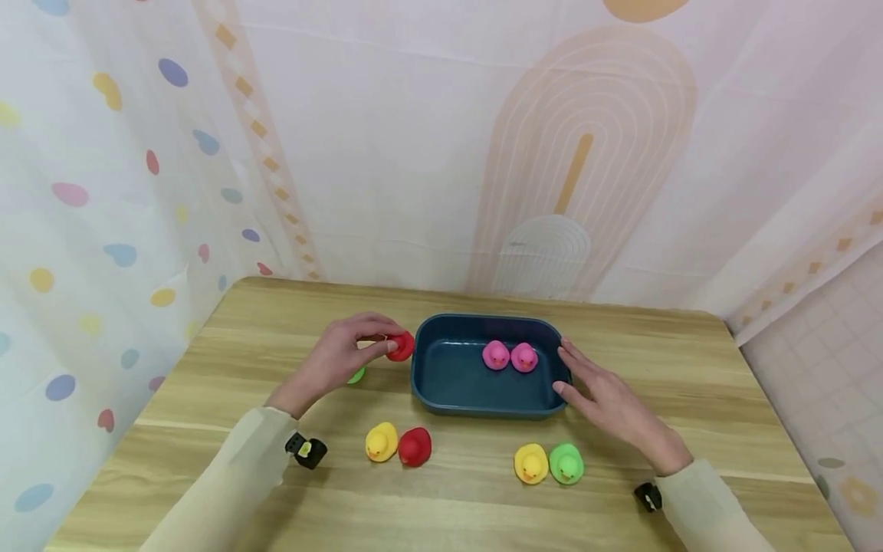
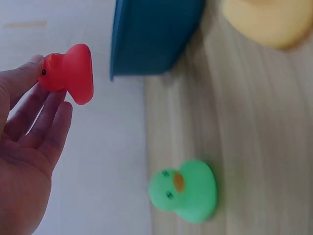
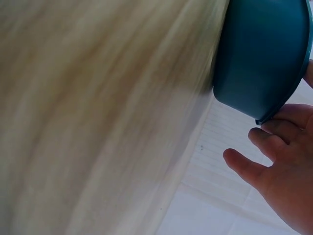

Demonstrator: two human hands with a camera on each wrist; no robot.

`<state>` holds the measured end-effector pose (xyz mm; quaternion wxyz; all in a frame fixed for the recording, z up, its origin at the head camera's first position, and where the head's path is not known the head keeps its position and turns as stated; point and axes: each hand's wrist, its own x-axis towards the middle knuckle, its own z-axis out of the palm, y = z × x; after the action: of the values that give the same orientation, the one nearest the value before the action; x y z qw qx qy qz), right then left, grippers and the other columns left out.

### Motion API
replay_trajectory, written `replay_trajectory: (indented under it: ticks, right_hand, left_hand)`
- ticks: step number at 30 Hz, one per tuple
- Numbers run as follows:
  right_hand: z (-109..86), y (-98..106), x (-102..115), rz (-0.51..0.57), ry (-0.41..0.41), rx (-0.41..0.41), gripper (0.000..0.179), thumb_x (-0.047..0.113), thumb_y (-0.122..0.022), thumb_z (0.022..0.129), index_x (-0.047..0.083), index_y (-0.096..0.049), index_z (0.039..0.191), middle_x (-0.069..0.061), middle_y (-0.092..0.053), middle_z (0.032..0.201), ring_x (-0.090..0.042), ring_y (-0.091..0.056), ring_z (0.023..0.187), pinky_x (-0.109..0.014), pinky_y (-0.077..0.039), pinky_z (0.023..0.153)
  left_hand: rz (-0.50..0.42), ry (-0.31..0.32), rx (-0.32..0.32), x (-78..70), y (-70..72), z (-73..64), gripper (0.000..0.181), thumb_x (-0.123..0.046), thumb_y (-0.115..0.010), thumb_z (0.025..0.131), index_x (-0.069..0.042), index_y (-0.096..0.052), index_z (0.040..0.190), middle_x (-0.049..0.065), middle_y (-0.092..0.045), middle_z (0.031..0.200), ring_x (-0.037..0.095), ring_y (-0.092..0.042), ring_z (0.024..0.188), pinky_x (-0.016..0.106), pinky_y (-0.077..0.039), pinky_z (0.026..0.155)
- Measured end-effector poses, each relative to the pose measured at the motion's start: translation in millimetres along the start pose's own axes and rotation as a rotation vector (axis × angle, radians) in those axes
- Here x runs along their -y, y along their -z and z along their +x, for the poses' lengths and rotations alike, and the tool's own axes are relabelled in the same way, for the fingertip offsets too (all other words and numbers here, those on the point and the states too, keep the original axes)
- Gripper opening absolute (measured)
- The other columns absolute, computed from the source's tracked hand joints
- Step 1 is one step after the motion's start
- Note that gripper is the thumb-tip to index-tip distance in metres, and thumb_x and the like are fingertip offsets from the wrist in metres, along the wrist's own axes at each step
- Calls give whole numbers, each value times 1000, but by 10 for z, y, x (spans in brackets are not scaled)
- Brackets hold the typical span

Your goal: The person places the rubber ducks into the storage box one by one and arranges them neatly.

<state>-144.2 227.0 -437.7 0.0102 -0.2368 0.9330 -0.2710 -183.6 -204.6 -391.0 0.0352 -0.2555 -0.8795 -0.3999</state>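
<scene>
A red rubber duck [image 1: 400, 346] is pinched between the thumb and fingers of my left hand [image 1: 343, 354], raised just left of the dark blue tray [image 1: 483, 410]. The left wrist view shows the same red duck [image 2: 71, 73] held by its head. Two pink ducks [image 1: 496, 355] sit side by side inside the tray. My right hand [image 1: 610, 399] touches the tray's right rim with fairly straight fingers. In the right wrist view, its fingers [image 3: 244, 166] lie at the tray's outer wall. A green duck [image 2: 188, 191] stands below my left hand, mostly hidden in the head view.
On the wooden table [image 1: 469, 514], a yellow duck [image 1: 382, 442] and another red duck [image 1: 415, 447] stand in front of the tray's left end. Before its right end are a yellow duck [image 1: 531, 464] and a green duck [image 1: 566, 464]. A patterned curtain [image 1: 400, 153] hangs behind.
</scene>
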Motion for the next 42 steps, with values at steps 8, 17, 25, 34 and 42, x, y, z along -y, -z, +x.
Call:
replay_trajectory:
  ticks: [8, 17, 25, 34, 42]
  right_hand:
    - [-3, -1, 23, 7, -6, 11, 68, 37, -55, 109, -6, -35, 157, -20, -25, 168, -42, -35, 148, -60, -33, 117]
    - [0, 9, 19, 2, -8, 14, 68, 37, -54, 109, -6, -34, 157, -21, -24, 168, -43, -35, 148, -60, -34, 116]
    - [12, 12, 0, 1, -17, 24, 69, 40, -53, 109, -6, -34, 157, -21, -23, 168, -43, -33, 149, -61, -32, 117]
    - [13, 29, -5, 4, -14, 35, 70, 40, -54, 109, -6, -35, 157, -20, -23, 169, -43, -33, 149, -61, -33, 117]
    - [15, 32, 7, -6, -18, 33, 71, 41, -54, 109, -7, -35, 157, -21, -23, 168, -44, -33, 149, -61, -33, 117]
  left_hand:
    - [-49, -42, -18, -268, -52, 32, 24, -7, -78, 93, -10, -78, 117, 4, -72, 119, 23, -70, 105, 39, -62, 87]
    - [-63, -49, 15, -418, -156, 113, 25, -8, -78, 93, -12, -79, 117, 2, -73, 119, 20, -69, 108, 36, -61, 86]
    - [-9, -96, 52, -486, -308, 264, 22, -13, -80, 92, -12, -80, 114, 3, -74, 116, 21, -68, 104, 42, -61, 84]
    - [77, -103, 117, -436, -538, 433, 19, -11, -78, 94, -10, -80, 112, 4, -74, 114, 22, -67, 103, 33, -60, 84]
    - [107, -44, 148, -417, -613, 562, 19, -12, -77, 95, -9, -79, 114, 5, -75, 112, 22, -66, 98, 31, -59, 83]
